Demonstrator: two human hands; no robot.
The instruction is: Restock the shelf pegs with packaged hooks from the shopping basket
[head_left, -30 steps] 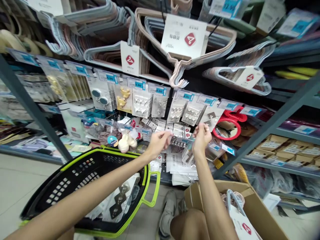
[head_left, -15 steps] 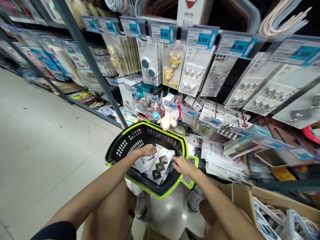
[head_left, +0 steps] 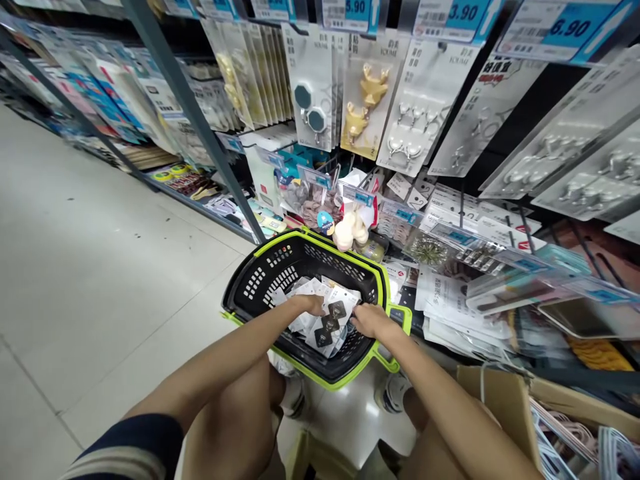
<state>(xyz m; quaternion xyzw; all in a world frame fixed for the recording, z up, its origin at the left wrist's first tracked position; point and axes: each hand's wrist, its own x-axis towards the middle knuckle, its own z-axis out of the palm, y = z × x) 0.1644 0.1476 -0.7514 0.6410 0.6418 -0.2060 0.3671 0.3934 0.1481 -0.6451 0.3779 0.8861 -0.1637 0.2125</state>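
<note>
A black basket (head_left: 260, 267) with a lime-green rim stands between my knees, holding several white packages. On top lies a white card with dark diamond-shaped hooks (head_left: 330, 325). My left hand (head_left: 313, 305) is at this card's left side, fingers curled and pointing down into the basket; what they grip is hidden. At the card's upper right edge, my right hand (head_left: 369, 320) is closed with fingers bent, and the small thing between them, if any, cannot be made out.
Hanging hook packs (head_left: 360, 100) and price tags fill the rack ahead. A grey post (head_left: 185, 107) rises behind the basket's left. Cardboard boxes (head_left: 493, 397) sit at the lower right and between my feet. A small plush item (head_left: 350, 230) hangs behind the rim.
The view has shifted closer to the rack, so the hook packs look larger. My left hand has moved nearer the diamond-hook card, and the packages in the basket lie slightly differently.
</note>
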